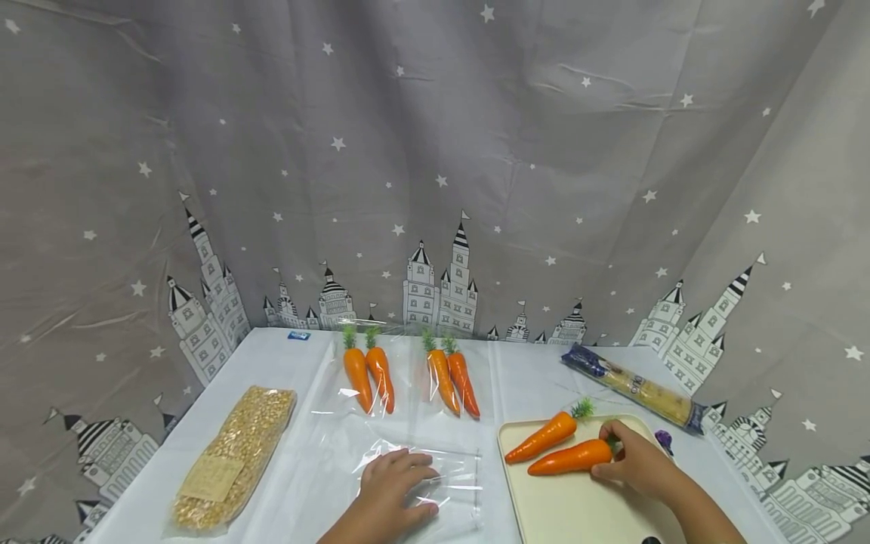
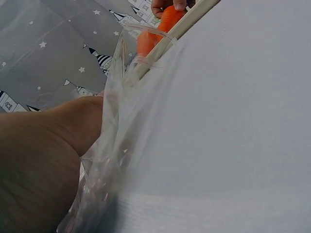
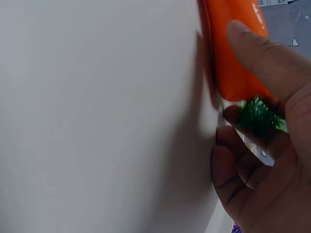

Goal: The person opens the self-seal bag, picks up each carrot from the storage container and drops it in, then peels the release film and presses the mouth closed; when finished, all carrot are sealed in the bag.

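Note:
On the cream tray (image 1: 564, 521) at the right lie two orange carrots with green tops. My right hand (image 1: 637, 459) grips the nearer carrot (image 1: 571, 458) at its leafy end. In the right wrist view the thumb (image 3: 262, 53) presses the orange body while the fingers curl by the green leaves (image 3: 260, 116). The other carrot (image 1: 544, 437) lies just behind it. At front centre my left hand (image 1: 390, 495) rests on a clear plastic bag (image 1: 457, 472), fingers loosely spread. The bag's loose plastic (image 2: 116, 121) stands up beside that hand in the left wrist view.
Two clear bags, each with a pair of carrots (image 1: 367, 374) (image 1: 451, 378), lie at the back. A bag of corn kernels (image 1: 245, 431) lies left, a pasta packet (image 1: 632, 385) back right. A small blue packet (image 1: 298, 335) and a purple item (image 1: 664, 440) are also on the table.

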A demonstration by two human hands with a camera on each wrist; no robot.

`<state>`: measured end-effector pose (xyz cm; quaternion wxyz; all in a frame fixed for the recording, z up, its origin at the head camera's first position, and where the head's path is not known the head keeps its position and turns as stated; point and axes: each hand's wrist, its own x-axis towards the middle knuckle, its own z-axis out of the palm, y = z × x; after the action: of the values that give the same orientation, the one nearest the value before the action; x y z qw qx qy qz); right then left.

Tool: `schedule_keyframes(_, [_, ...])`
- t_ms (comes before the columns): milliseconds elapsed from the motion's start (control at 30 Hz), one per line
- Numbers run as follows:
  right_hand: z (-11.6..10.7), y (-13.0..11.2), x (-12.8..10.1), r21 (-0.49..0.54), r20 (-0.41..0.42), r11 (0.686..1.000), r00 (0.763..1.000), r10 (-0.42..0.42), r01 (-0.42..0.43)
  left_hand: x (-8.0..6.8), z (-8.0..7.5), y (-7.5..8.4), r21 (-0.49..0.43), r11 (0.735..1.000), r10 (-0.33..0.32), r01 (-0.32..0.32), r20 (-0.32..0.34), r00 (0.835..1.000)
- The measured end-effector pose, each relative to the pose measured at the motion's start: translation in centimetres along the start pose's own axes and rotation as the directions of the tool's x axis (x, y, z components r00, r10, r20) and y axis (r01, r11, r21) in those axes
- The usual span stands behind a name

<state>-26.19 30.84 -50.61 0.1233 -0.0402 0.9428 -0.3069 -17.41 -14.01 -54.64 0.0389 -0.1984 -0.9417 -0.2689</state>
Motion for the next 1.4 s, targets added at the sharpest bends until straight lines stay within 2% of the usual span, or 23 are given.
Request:
schedule_keyframes(167, [-0.1, 0.0, -0.4, -0.005, 0.010, 1.000, 1.000, -0.008, 0.008, 0.0, 0.1, 0.0, -0.006, 1.000, 0.004, -0.004, -0.003, 1.000])
schedule_keyframes(367, [-0.4, 0.1, -1.0, -0.038, -0.036, 0.998, 0.998, -0.059, 0.057, 0.1, 0.3, 0.0, 0.001, 1.000, 0.017, -0.017, -0.028, 0.999])
schedule_keyframes(600, [-0.4, 0.1, -1.5, -0.032, -0.063, 0.998, 0.996, -0.061, 0.059, 0.1, 0.3, -0.1, 0.001, 1.000, 0.011, -0.011, -0.031, 0.999])
schedule_keyframes(800, [-0.3, 0.0, -2.1, 0.006, -0.081, 0.998, 0.995, -0.061, 0.062, 0.1, 0.4, -0.1, -0.005, 1.000, 0.022, -0.022, -0.070, 0.997])
schedule_keyframes(1067, [0.3, -1.7, -3.2, 0.067, -0.117, 0.997, 0.992, -0.037, 0.045, 0.2, 0.4, 0.0, -0.012, 1.000, 0.006, -0.007, -0.082, 0.997])
schedule_keyframes(1400, [2.0, -3.9, -3.7, 0.135, -0.116, 0.990, 0.993, -0.018, 0.034, 0.2, 0.6, 0.2, -0.023, 1.000, 0.008, -0.011, -0.133, 0.991])
